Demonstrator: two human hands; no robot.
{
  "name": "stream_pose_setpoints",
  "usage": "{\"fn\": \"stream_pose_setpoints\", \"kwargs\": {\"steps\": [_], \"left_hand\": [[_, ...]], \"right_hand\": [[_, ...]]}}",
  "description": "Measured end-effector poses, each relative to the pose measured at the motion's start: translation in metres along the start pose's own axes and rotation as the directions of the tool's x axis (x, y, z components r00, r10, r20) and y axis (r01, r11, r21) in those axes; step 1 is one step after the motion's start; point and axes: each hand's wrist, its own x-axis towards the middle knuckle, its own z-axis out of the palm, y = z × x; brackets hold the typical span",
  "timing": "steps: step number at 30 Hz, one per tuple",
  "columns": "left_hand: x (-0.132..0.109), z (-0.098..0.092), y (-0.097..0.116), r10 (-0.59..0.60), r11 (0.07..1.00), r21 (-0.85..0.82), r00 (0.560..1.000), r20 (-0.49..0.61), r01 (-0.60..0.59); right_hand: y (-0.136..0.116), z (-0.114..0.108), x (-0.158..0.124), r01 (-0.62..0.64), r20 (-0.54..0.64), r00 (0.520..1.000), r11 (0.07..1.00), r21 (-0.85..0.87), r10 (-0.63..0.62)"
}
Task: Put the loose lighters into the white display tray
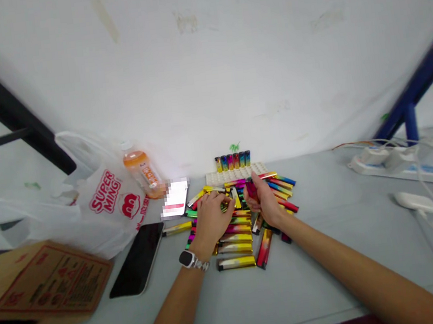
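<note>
A pile of slim shiny tubes (237, 262), coloured in yellow, red, blue and silver fades with dark ends, lies on the grey table. My left hand (215, 212), with a watch on its wrist, rests over the left part of the pile. Its fingers curl down among the tubes, and their tips are hidden. Just to the right, my right hand (266, 203) is closed around a dark red tube (251, 190), held nearly upright. Behind both hands sits a white perforated tray (218, 177), with several tubes (236, 160) standing upright in a row.
On the left are a cardboard box (54, 287), a white plastic bag (89, 214), an orange drink bottle (142, 171), a dark phone (137, 261) and a lit phone (175, 197). At right lie a power strip (394, 164), a white charger (416, 202) and cables. A wall closes the back.
</note>
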Motion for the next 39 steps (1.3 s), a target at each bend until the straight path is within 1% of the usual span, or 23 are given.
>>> {"fn": "stream_pose_setpoints", "kwargs": {"steps": [5,8,11,16,21,24,26,30,32,39], "left_hand": [[0.001,0.001,0.001,0.0,1.0,0.002,1.0,0.007,0.0],[0.001,0.001,0.0,-0.002,1.0,-0.003,1.0,0.006,0.002],[0.001,0.001,-0.001,0.004,1.0,-0.014,1.0,0.002,-0.003],[0.0,0.0,-0.001,0.005,1.0,-0.024,1.0,-0.005,-0.006],[0.0,0.0,0.0,0.001,1.0,-0.032,1.0,-0.006,-0.002],[0.0,-0.001,0.0,0.006,0.999,-0.036,1.0,-0.01,-0.006],[0.0,0.0,-0.001,0.011,0.999,-0.039,1.0,-0.014,-0.011],[0.001,0.0,-0.001,0.014,0.999,-0.041,1.0,-0.013,-0.014],[0.0,0.0,0.0,0.011,0.999,-0.039,1.0,-0.012,-0.011],[-0.001,-0.001,0.0,0.003,0.998,-0.065,1.0,-0.021,-0.005]], "right_hand": [[0.004,0.009,-0.001,0.012,-0.188,0.982,0.992,-0.124,-0.035],[0.003,0.013,-0.003,0.008,-0.228,0.972,0.984,-0.18,-0.05],[0.003,0.014,-0.004,0.014,-0.226,0.972,0.982,-0.188,-0.057],[0.009,0.01,-0.002,0.015,-0.212,0.976,0.991,-0.129,-0.042],[0.011,0.007,-0.001,0.007,-0.088,0.996,1.0,0.01,-0.006],[0.011,0.007,-0.001,0.014,-0.055,0.998,0.999,0.034,-0.012],[0.011,0.008,-0.001,0.005,-0.072,0.997,1.0,0.001,-0.005],[0.01,0.012,-0.001,0.005,-0.181,0.983,0.994,-0.109,-0.025],[0.009,0.013,-0.002,0.008,-0.214,0.976,0.991,-0.132,-0.037],[0.009,0.014,-0.004,0.03,-0.198,0.979,0.993,-0.115,-0.053]]}}
